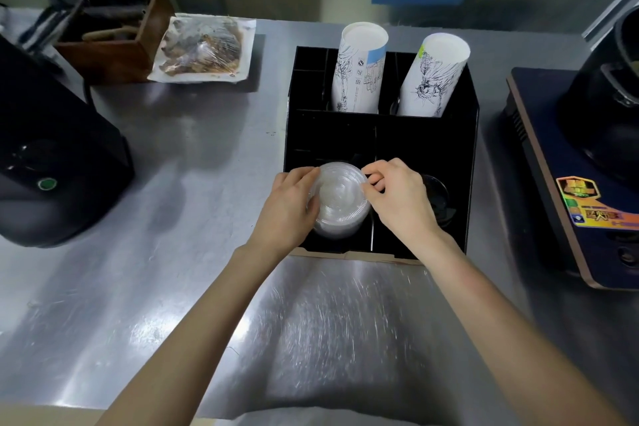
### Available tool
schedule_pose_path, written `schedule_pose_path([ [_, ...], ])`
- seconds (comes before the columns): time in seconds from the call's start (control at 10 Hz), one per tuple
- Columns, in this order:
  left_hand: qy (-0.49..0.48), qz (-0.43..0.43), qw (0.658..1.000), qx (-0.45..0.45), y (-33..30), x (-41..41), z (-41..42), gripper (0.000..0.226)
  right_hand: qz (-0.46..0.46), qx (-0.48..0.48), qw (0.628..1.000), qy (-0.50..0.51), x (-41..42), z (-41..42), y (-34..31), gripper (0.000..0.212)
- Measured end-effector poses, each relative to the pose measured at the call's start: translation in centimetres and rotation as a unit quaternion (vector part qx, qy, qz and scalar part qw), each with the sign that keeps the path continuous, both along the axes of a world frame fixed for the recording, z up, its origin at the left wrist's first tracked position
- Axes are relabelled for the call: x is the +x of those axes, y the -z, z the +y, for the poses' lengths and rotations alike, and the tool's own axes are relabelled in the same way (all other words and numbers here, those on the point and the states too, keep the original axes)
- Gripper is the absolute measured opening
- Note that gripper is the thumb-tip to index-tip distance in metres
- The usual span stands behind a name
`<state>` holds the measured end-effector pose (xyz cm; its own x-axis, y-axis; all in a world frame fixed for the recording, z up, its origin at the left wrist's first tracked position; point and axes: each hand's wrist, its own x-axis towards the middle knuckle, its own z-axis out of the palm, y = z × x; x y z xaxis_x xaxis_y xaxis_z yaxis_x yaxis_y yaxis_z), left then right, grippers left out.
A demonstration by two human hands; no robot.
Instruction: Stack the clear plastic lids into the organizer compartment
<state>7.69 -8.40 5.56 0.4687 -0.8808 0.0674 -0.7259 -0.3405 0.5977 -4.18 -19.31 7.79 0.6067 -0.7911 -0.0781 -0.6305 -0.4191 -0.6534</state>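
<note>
So: clear lid stack [338, 199] sat in front-left compartment of black organizer [463, 162], top poking above rim. Left hand [288, 207] cupped stack's side, likely steadying; right hand [397, 194] pinched top lid's edge, probably squaring it. Dark lids [436, 199] occupied front-right slot, paper cup sleeves [359, 69] rear ones, hence this bay
</note>
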Motion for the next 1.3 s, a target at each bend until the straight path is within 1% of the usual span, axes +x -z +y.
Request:
schedule_pose_path([
  [0.2,0.012,-0.021,1.000,0.001,-0.3,0.1,0.0,0.040,0.006,-0.010,1.000,-0.014,0.1,0.4,0.0,0.026],
  [0.3,-0.004,-0.013,1.000,-0.017,-0.4,0.1,0.3,0.039,0.017,-0.009,0.999,-0.027,0.1,0.5,-0.2,0.029],
  [0.5,-0.003,-0.010,1.000,-0.015,-0.5,0.1,0.8,0.038,0.021,-0.002,0.999,-0.046,-0.6,0.7,-0.4,0.034],
  [0.6,0.000,-0.004,1.000,-0.015,-0.6,0.2,0.9,0.043,0.011,0.007,0.999,-0.049,-0.9,0.8,-0.5,0.035],
  [0.7,0.026,0.018,1.000,-0.002,-0.7,-0.2,1.2,0.062,0.008,0.024,0.997,-0.071,-1.3,1.0,-0.5,0.041],
  [0.9,0.039,0.025,0.999,0.028,-0.5,-0.6,1.7,0.077,0.020,0.025,0.995,-0.092,-1.8,1.5,-0.5,0.045],
  [1.1,0.041,0.012,0.998,0.044,-0.5,-0.6,1.6,0.078,0.044,0.006,0.994,-0.101,-1.8,1.6,-0.6,0.045],
  [1.2,0.048,0.010,0.998,0.038,-0.9,-0.6,1.5,0.078,0.045,-0.001,0.993,-0.108,-1.9,1.6,-0.8,0.045],
  [1.3,0.056,-0.007,0.997,0.059,-1.3,-0.5,1.6,0.080,0.047,0.007,0.994,-0.101,-2.2,1.5,-1.4,0.045],
])
